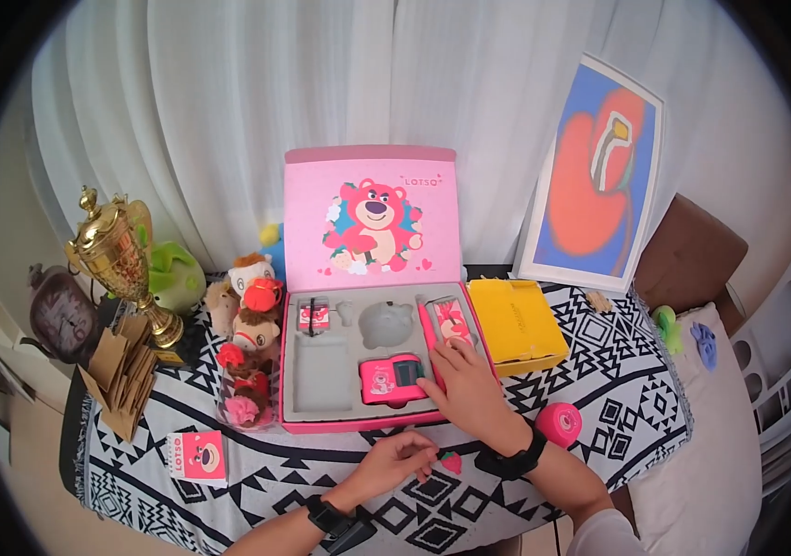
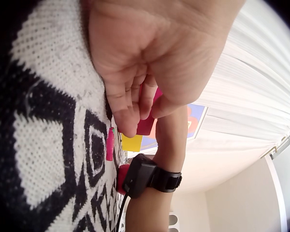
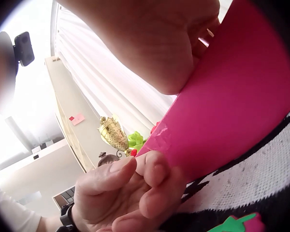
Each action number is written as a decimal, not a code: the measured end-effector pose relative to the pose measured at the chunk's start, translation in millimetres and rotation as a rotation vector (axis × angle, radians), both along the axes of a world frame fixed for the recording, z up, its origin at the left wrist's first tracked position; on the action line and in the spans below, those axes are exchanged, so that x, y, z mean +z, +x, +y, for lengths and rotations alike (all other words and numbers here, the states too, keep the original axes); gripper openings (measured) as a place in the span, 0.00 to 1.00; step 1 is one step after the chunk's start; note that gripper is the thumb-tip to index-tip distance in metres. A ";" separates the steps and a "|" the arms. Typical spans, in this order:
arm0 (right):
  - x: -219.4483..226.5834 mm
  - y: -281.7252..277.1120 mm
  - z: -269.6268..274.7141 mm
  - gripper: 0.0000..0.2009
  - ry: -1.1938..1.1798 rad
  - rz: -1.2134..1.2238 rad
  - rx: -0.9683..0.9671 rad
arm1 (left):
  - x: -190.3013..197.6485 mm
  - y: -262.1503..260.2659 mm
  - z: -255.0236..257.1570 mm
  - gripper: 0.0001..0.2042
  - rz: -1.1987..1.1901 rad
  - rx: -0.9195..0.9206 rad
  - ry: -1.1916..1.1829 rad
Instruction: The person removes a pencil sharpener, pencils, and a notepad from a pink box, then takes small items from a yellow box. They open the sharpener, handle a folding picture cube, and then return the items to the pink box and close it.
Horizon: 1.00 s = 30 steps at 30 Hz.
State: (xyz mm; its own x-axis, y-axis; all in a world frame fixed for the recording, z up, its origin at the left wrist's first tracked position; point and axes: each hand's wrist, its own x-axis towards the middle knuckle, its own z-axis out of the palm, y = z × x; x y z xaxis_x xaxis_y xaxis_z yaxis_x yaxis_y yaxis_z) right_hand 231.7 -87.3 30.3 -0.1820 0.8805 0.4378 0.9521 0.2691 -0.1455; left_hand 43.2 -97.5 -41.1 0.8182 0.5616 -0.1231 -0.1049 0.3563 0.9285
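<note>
An upright lid backs a pink box (image 1: 326, 427) with a grey insert. My right hand (image 1: 470, 389) reaches over its front right, fingers lying on a long pink item (image 1: 449, 318) in the right compartment; the thumb is by a pink device with a dark screen (image 1: 392, 379). In the right wrist view the box wall (image 3: 232, 96) hides those fingertips. My left hand (image 1: 398, 463), also in the left wrist view (image 2: 145, 63), is loosely curled at the cloth before the box, holding nothing. Beside its fingertips lies a strawberry-shaped piece (image 1: 451, 461), also visible in the right wrist view (image 3: 239, 223).
A yellow box (image 1: 516, 324) adjoins the pink box on the right, with a round pink object (image 1: 558, 424) nearer me. Plush toys (image 1: 255, 329), a gold trophy (image 1: 118, 241), folded cardboard (image 1: 122, 380) and a small notebook (image 1: 199, 456) are on the left. A framed picture (image 1: 590, 176) leans behind.
</note>
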 end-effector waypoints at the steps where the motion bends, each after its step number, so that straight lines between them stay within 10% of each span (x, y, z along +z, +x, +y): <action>1: -1.7 0.3 -0.5 0.24 0.000 0.002 -0.006 | -0.7 -0.1 0.0 0.08 0.001 0.004 0.001; 15: 33.1 16.3 -74.7 0.31 -0.108 0.127 0.085 | 1.9 -2.3 0.1 0.07 -0.010 0.010 -0.003; 23: 19.9 87.2 -142.3 0.35 -0.378 0.042 -0.498 | 7.2 -2.8 0.0 0.08 0.014 0.015 0.018; 30: 18.8 88.6 -140.3 0.45 -0.418 0.117 -0.514 | 4.8 -1.6 -2.5 0.08 0.041 0.020 0.009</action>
State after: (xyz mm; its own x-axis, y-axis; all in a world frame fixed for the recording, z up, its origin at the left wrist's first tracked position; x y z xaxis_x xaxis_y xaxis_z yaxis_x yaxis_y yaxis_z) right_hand 320.3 -227.6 49.1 0.3332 0.9423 0.0324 0.9156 -0.3152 -0.2494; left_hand 41.7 -100.0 -36.3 0.8012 0.5789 -0.1513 -0.0732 0.3458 0.9355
